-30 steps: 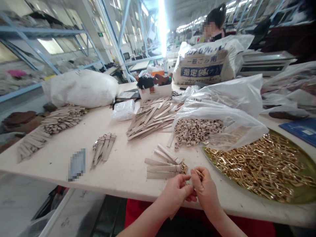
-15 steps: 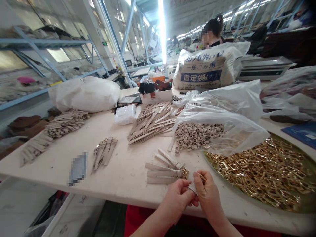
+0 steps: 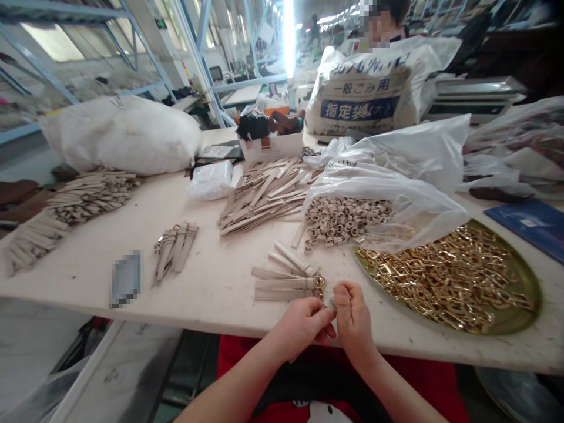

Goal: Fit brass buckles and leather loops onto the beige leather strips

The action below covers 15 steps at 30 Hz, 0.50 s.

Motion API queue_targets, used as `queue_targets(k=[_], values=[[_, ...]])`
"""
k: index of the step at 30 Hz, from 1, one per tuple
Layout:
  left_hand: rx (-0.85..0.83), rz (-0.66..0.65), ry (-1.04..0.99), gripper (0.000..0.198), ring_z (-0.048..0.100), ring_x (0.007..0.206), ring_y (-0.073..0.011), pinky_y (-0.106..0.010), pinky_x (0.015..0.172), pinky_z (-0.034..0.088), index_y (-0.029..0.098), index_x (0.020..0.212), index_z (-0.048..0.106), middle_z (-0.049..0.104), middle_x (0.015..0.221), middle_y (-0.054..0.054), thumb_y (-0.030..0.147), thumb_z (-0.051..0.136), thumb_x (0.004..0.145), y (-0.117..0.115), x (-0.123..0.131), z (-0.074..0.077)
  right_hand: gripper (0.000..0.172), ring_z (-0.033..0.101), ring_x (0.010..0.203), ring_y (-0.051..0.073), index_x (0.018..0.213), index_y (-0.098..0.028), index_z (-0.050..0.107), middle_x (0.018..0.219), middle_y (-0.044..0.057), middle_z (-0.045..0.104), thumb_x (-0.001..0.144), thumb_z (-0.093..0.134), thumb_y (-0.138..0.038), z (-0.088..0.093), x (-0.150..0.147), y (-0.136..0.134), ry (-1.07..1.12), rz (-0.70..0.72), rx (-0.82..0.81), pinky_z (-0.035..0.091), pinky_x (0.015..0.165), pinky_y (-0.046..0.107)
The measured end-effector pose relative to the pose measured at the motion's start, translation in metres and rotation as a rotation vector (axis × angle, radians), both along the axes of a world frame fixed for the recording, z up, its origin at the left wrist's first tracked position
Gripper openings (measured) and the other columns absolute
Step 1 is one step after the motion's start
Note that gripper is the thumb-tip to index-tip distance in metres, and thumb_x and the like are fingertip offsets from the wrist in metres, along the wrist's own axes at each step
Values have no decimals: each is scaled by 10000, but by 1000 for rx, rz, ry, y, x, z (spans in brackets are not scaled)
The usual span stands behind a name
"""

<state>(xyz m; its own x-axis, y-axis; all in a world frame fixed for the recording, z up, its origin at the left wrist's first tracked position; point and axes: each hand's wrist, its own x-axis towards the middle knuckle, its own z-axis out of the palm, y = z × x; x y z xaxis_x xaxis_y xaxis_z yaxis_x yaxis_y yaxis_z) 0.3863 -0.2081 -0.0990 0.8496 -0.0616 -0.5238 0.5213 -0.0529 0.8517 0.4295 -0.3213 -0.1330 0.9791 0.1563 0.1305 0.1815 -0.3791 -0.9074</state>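
Close together at the table's front edge, my left hand [image 3: 302, 324] and my right hand [image 3: 355, 320] are both closed on a small beige strap [image 3: 330, 302]. Only a short piece of the strap shows between the fingers; the rest is hidden. Just beyond my left hand lies a bunch of beige straps [image 3: 282, 289] with gold buckles [image 3: 319, 286] at their right ends. Beige strap loops [image 3: 348, 218] spill from a clear plastic bag [image 3: 423, 197] farther back. To the right of my right hand, many gold buckles [image 3: 440, 279] fill an oval tray [image 3: 524, 320].
Loose strips [image 3: 264, 197] are heaped mid-table. A smaller strap bundle [image 3: 175, 249] lies to the left, with a large strap pile [image 3: 92, 197] beyond. A white sack [image 3: 123, 135], a box [image 3: 273, 147] and a printed bag [image 3: 356, 100] stand behind. A person [image 3: 390, 23] is beyond the bag.
The view has tipped downward, so the table sits higher in the picture. My hands stay together on the strap. A gold piece visible at my right fingers earlier is now hidden.
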Motion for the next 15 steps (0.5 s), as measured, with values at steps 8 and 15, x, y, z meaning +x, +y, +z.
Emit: queue_targets(k=[8,15], values=[[790,-233,-318,327,515,585,-121,-220,541,333,161,673,532,566,616,-5,325,324,864,34,19,38,303,556,637,159,832,-183,528,696,26,597,879,318,-398,8,11,9,-58,158,-26,423,587,265],[1115,-207,-634,336,569,868,-160,-271,782,416,178,906,593,637,913,-43,366,315,893,69,61,10,329,573,797,225,911,-158,574,842,93,632,880,329,-375,9,47,35,-326,270,-371,435,710,343]])
